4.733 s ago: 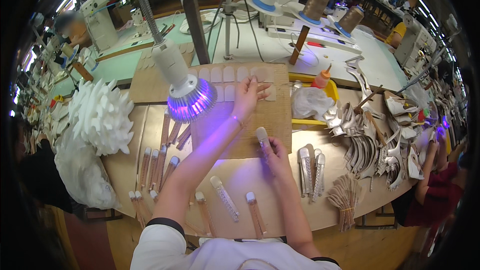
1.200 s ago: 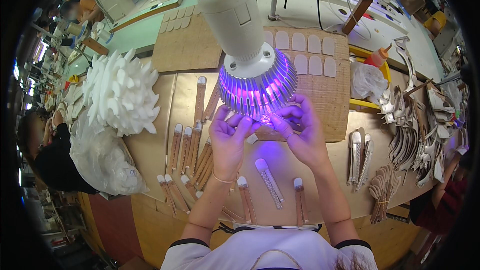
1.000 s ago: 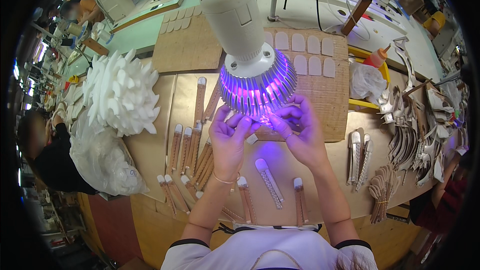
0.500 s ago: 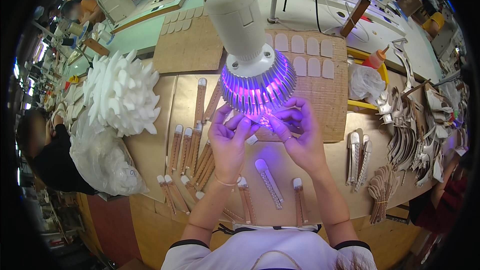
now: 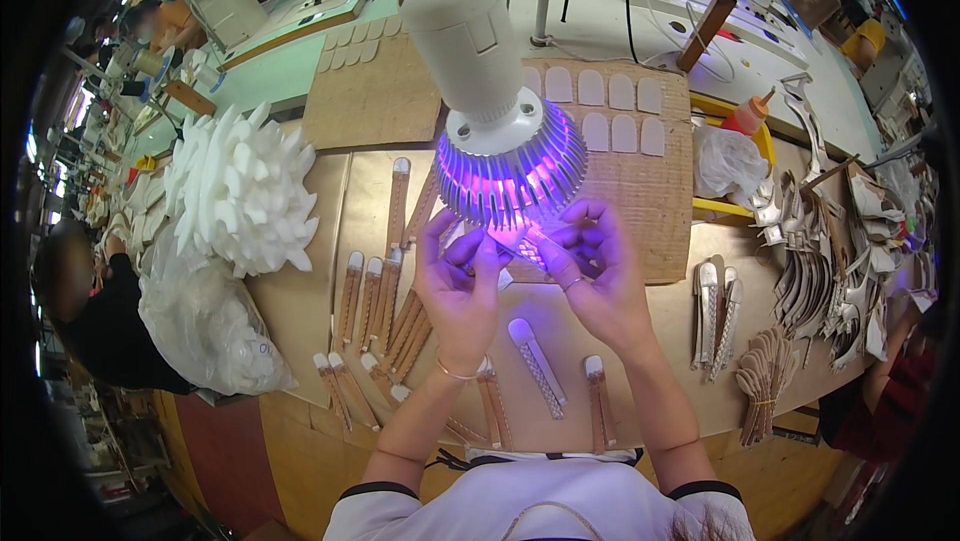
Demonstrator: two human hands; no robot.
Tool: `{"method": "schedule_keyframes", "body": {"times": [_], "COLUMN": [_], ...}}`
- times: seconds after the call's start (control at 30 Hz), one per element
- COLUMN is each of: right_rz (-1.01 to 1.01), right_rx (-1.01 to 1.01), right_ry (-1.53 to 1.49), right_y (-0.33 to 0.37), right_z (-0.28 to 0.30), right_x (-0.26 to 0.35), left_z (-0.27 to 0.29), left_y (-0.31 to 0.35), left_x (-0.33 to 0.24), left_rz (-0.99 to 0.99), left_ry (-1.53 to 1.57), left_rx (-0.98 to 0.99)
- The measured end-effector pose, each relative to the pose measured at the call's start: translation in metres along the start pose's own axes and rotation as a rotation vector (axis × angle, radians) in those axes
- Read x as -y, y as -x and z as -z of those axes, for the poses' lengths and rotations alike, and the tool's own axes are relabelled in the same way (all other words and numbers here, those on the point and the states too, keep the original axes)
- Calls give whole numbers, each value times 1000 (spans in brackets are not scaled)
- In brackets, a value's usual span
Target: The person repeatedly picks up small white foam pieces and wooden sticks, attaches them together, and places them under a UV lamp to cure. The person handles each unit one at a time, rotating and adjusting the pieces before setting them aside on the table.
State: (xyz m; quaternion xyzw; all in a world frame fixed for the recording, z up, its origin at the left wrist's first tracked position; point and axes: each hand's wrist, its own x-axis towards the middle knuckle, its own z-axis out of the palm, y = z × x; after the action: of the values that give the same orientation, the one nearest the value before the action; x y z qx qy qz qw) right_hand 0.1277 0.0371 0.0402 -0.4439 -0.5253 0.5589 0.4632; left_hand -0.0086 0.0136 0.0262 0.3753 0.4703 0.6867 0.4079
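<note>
Beneath a lamp with a ribbed metal head (image 5: 515, 166) glowing purple, both my hands pinch a pale braided strap (image 5: 529, 251). My left hand (image 5: 462, 301) grips it near its end with thumb and fingers. From the other side my right hand (image 5: 605, 276), a ring on one finger, closes on the braided part. The lamp hides some of the fingertips. Closer to me lies another braided strap (image 5: 537, 366), lit purple, and a brown strap with a white tip (image 5: 598, 401) rests to its right.
Several brown straps (image 5: 352, 299) lie left of my hands. White foam pieces (image 5: 240, 191) and a plastic bag (image 5: 205, 321) are farther left. Behind the lamp, cardboard (image 5: 660, 201) carries rounded white pieces. Strap bundles (image 5: 768, 381) and a yellow bin (image 5: 722, 211) stand right.
The view has shifted slightly. My right hand has tilted a little and more of the braided strap shows between my fingers; both hands keep their grip.
</note>
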Motion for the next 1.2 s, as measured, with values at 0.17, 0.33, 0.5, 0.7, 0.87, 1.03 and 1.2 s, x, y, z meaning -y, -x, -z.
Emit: {"method": "schedule_keyframes", "body": {"times": [0.17,0.33,0.5,0.7,0.87,1.03,1.2], "right_rz": [-10,-21,-25,11,38,29,38], "right_rx": [-8,-4,3,-1,-40,-42,-31], "right_ry": [-18,-13,-23,19,6,28,22], "right_y": [1,2,4,5,5,7,8], "right_z": [0,0,0,-1,-4,-4,-4], "right_x": [0,1,0,-4,-6,-7,-6], "left_z": [1,5,7,11,11,14,16], "left_y": [0,-1,-3,-6,-9,-8,-9], "left_x": [4,5,1,-2,8,15,14], "left_rz": [-21,6,70,186,351,418,347], "left_ry": [11,-3,-2,254,355,346,224], "left_rx": [-11,23,38,70,160,225,220]}}
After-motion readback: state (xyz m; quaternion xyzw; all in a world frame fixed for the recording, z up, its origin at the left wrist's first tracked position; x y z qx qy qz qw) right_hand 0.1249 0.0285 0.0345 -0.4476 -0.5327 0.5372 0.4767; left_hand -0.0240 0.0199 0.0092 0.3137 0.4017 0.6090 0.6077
